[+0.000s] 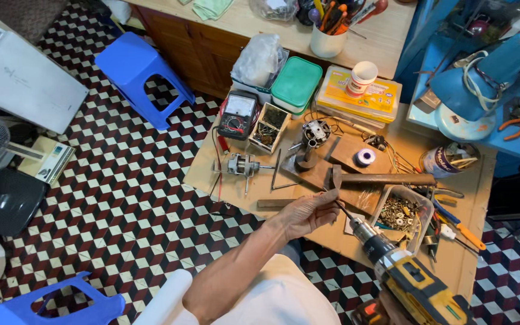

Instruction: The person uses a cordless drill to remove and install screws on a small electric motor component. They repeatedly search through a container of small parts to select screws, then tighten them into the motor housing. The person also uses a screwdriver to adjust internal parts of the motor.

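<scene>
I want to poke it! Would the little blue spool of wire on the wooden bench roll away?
The small blue spool of wire lies flat on one round end on a wooden board, so it probably slides rather than rolls. It looks light. Tipped on edge, it likely rolls.

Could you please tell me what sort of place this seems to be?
Probably a small home repair workshop: a cluttered workbench carries a multimeter, a small electric motor and a tray of screws, while the left hand steadies a cordless drill.

R hand [386, 310] hidden behind drill [413, 283], cut off at btm edge; grip unclear.
</scene>
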